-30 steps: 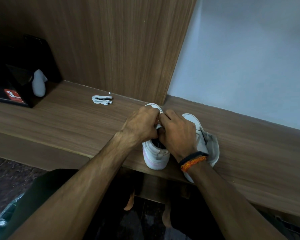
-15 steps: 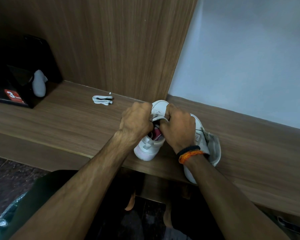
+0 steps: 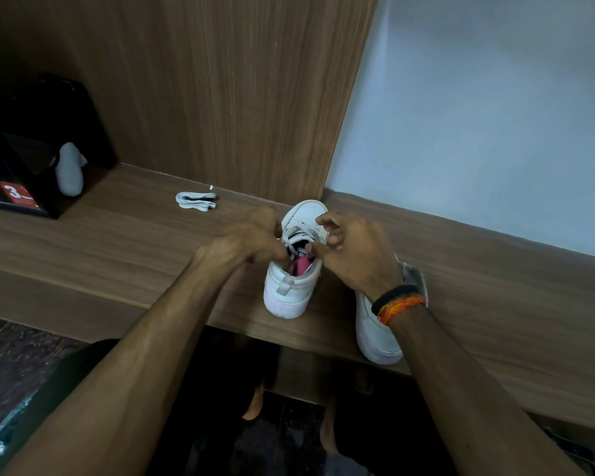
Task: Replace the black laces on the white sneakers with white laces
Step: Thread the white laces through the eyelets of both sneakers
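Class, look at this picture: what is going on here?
A person is working on a white sneaker standing on a wooden shelf. The left hand and right hand each pinch at the laces near the shoe's opening. A second sneaker lies beside it, partly under the right wrist. A folded bundle of white laces sits untouched further back on the shelf.

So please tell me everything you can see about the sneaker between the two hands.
The white sneaker stands upright on the wooden shelf, heel toward the camera, toe toward the wall. It looks like smooth leather, with a pinkish sole edge, a heel tab and pink lining. The left hand and right hand work at its lacing.
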